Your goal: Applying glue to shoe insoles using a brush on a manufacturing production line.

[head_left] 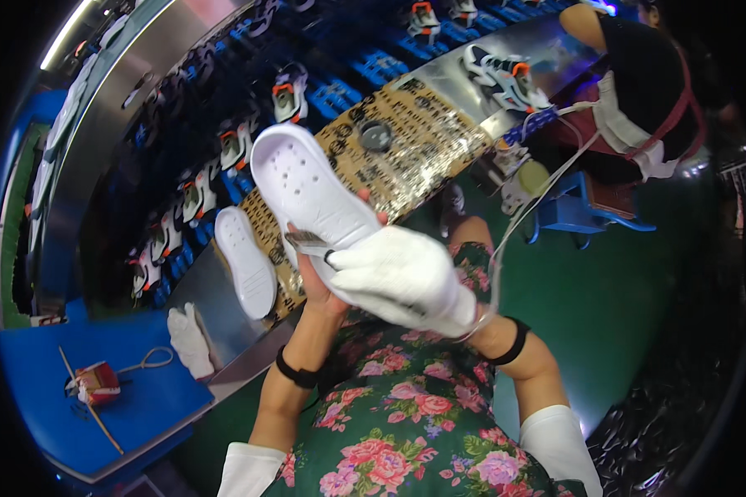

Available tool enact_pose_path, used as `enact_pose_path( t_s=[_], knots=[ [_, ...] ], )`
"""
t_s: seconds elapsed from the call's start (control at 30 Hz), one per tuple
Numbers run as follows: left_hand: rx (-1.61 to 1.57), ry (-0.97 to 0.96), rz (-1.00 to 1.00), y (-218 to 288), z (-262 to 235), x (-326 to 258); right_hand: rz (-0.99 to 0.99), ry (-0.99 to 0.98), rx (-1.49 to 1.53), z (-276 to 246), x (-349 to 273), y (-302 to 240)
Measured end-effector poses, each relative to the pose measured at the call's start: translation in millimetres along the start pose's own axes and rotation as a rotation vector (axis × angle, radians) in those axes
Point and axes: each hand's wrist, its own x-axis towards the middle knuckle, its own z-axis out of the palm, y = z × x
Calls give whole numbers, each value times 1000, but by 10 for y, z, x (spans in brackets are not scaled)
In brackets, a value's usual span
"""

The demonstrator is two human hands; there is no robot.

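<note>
A white shoe sole (302, 178) with small holes rests in my bare left hand (320, 286), whose thumb and fingertips show at its edges. My right hand (402, 269), in a white glove, is closed around the dark handle of a flat brush (309, 243). The brush's greyish bristles lie over the near half of the sole; whether they touch it I cannot tell. The glove hides the sole's near end. A second white sole (247, 265) lies on the bench to the left. Beyond my hands stands a small dark round dish (376, 135).
The bench (427, 149) has a brown, shiny printed covering. Behind it, a line carries several shoes (289, 95). A blue table (153, 393) at left holds a red box (99, 383). A co-worker (651, 83) and blue stool (584, 207) are at right; a cable hangs near my right wrist.
</note>
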Motion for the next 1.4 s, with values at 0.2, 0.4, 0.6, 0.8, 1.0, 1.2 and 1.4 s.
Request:
enact_pose_path(
  t_s=[0.2, 0.4, 0.6, 0.8, 1.0, 1.2, 1.4],
  knots=[
    [-49, 20, 64, -27, 170, 138, 48, 68, -115, -157, 6, 2],
    [-201, -111, -32, 7, -15, 175, 100, -28, 73, -74, -47, -41],
    [-155, -253, -128, 127, -67, 231, -45, -41, -104, -11, -96, -30],
    [-145, -104, -102, 175, -60, 220, 207, 87, 70, -68, -124, 93],
    [2, -14, -178, 379, -119, 225, 75, -149, 114, -79, -138, 52],
    [5, -134, -214, 493, -209, 274, 6, -138, -26, -58, -135, 116],
    [-25, -266, -289, 562, -167, 256, 309, -161, 301, -87, -77, -18]
  ],
)
